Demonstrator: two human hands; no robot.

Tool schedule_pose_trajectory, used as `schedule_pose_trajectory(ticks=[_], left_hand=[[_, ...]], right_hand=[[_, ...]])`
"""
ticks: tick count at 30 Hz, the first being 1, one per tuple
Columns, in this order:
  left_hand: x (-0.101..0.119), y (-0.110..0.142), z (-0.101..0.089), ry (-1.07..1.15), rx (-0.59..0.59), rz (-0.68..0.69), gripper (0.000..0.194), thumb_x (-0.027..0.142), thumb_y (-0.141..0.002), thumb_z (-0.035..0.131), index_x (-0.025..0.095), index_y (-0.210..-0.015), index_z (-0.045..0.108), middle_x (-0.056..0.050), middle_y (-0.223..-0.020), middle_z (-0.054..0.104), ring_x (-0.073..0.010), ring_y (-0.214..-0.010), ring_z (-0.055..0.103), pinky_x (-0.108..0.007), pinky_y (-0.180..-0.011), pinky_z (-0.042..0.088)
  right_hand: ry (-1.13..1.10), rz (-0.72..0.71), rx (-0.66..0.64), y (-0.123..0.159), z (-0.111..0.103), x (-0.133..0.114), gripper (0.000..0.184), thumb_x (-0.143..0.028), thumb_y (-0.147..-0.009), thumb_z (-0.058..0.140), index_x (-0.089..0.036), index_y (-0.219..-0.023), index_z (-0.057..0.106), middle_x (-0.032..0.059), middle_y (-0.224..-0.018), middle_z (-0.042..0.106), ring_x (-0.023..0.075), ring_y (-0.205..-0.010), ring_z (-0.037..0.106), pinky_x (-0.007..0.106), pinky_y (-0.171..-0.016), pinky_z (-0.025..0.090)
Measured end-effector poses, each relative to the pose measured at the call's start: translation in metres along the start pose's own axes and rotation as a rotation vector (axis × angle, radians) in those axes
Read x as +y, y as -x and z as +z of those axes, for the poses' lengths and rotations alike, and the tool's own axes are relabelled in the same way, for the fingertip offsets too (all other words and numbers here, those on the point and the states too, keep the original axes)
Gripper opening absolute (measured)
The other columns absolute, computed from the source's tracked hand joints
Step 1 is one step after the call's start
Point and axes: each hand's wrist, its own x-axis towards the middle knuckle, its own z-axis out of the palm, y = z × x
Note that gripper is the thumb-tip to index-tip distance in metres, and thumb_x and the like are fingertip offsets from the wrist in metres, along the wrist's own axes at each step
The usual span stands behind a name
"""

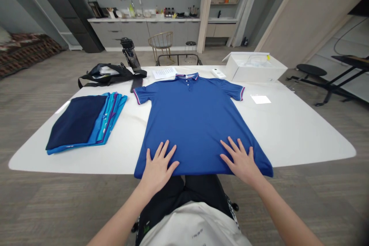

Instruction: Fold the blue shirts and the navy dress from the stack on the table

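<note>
So there's a blue shirt (198,123) spread out flat, front side up, in the middle of the worktop (305,134). Take the shirt as the clock centre, 12 being away from the person: collar points to 12, hem sits at 6 by the near edge, and the long axis runs pretty much straight 12 to 6. Sleeves stick out toward 10 and 2.

Both hands are palm down on the fabric with fingers spread, nothing gripped: left hand (158,168) at about 7, right hand (241,161) at about 5.

Containers: a white box (255,69) between 1 and 2, lid up, with something pale and see-through inside, can't make out what. Black bag (111,73) at 10, gaping a bit with something whitish in it. Drink bottle (131,54) with a dark lid just behind the bag, leaning in this view, can't tell how full.

Also a pile of folded clothes (77,119) at 9, navy on top with brighter blues and a bit of purple peeking out, plus a printed sheet (165,73) at 11, just beside the collar
</note>
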Motion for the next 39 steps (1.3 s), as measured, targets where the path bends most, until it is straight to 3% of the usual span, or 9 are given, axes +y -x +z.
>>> schedule_pose_trajectory(ticks=[5, 10, 13, 16, 19, 21, 26, 30, 39], left_hand=[[-0.025, -0.020, 0.005, -0.062, 0.058, -0.044, 0.064, 0.057, -0.105, 0.034, 0.031, -0.163, 0.033, -0.005, -0.171, 0.024, -0.0306, -0.158, 0.023, -0.060, -0.127, 0.021], [-0.035, -0.009, 0.019, -0.068, 0.064, -0.064, 0.067, 0.060, -0.104, 0.034, 0.031, -0.163, 0.032, -0.004, -0.170, 0.026, -0.0309, -0.158, 0.024, -0.060, -0.127, 0.021], [-0.036, -0.001, 0.018, -0.069, 0.059, -0.050, 0.066, 0.060, -0.104, 0.033, 0.031, -0.163, 0.033, -0.003, -0.170, 0.026, -0.0310, -0.158, 0.024, -0.060, -0.127, 0.022], [-0.039, 0.000, 0.013, -0.068, 0.036, -0.031, 0.065, 0.060, -0.104, 0.034, 0.031, -0.162, 0.034, -0.003, -0.170, 0.027, -0.0304, -0.158, 0.024, -0.059, -0.127, 0.023], [-0.040, -0.002, 0.007, -0.060, 0.012, -0.025, 0.065, 0.059, -0.103, 0.036, 0.032, -0.162, 0.034, -0.003, -0.169, 0.029, -0.0303, -0.158, 0.026, -0.059, -0.127, 0.023], [-0.038, -0.004, 0.006, -0.054, 0.023, -0.040, 0.065, 0.059, -0.104, 0.034, 0.030, -0.162, 0.035, -0.005, -0.169, 0.031, -0.0302, -0.157, 0.028, -0.058, -0.127, 0.024], [-0.028, -0.008, 0.007, -0.043, 0.059, 0.015, 0.065, 0.057, -0.104, 0.035, 0.028, -0.162, 0.036, -0.004, -0.170, 0.028, -0.0286, -0.157, 0.027, -0.054, -0.129, 0.022], [-0.033, -0.006, 0.009, -0.048, 0.022, 0.027, 0.065, 0.060, -0.103, 0.035, 0.032, -0.162, 0.035, -0.002, -0.170, 0.028, -0.0276, -0.158, 0.026, -0.054, -0.129, 0.020], [-0.058, 0.010, 0.008, -0.064, -0.002, 0.014, 0.072, 0.065, -0.101, 0.039, 0.031, -0.163, 0.031, -0.004, -0.170, 0.026, -0.0303, -0.158, 0.023, -0.057, -0.128, 0.021]], right_hand=[[0.023, 0.073, 0.065, -0.002, 0.005, 0.035, 0.060, -0.054, -0.107, 0.023, -0.035, -0.162, 0.036, 0.0039, -0.169, 0.031, 0.0361, -0.156, 0.026, 0.072, -0.120, 0.024], [0.067, 0.098, 0.162, 0.028, 0.022, 0.071, 0.063, -0.055, -0.105, 0.030, -0.031, -0.163, 0.036, 0.0062, -0.168, 0.034, 0.0338, -0.156, 0.029, 0.062, -0.123, 0.027], [0.035, 0.017, 0.194, 0.056, 0.024, 0.077, 0.061, -0.050, -0.107, 0.031, -0.024, -0.160, 0.041, 0.0087, -0.168, 0.035, 0.0314, -0.155, 0.032, 0.057, -0.125, 0.028], [-0.018, -0.034, 0.233, 0.074, 0.015, 0.077, 0.057, -0.048, -0.106, 0.034, -0.020, -0.151, 0.055, 0.0114, -0.160, 0.048, 0.0312, -0.149, 0.042, 0.053, -0.123, 0.036], [-0.059, -0.017, 0.258, 0.070, 0.001, 0.073, 0.049, -0.050, -0.105, 0.039, -0.023, -0.132, 0.071, 0.0115, -0.136, 0.069, 0.0311, -0.130, 0.062, 0.050, -0.115, 0.047], [-0.103, -0.026, 0.258, 0.059, -0.005, 0.069, 0.046, -0.050, -0.105, 0.040, -0.024, -0.123, 0.074, 0.0106, -0.128, 0.073, 0.0295, -0.122, 0.066, 0.047, -0.111, 0.050], [-0.133, -0.096, 0.191, 0.037, 0.002, 0.061, 0.053, -0.052, -0.106, 0.037, -0.023, -0.145, 0.059, 0.0086, -0.159, 0.050, 0.0295, -0.149, 0.042, 0.052, -0.123, 0.035], [-0.026, -0.064, 0.124, 0.040, 0.011, 0.064, 0.060, -0.053, -0.106, 0.033, -0.026, -0.160, 0.041, 0.0061, -0.167, 0.037, 0.0318, -0.156, 0.029, 0.057, -0.126, 0.026], [0.042, -0.146, 0.136, 0.061, 0.009, 0.080, 0.080, -0.071, -0.093, 0.052, -0.029, -0.161, 0.040, 0.0075, -0.168, 0.034, 0.0404, -0.157, 0.022, 0.061, -0.124, 0.026]])
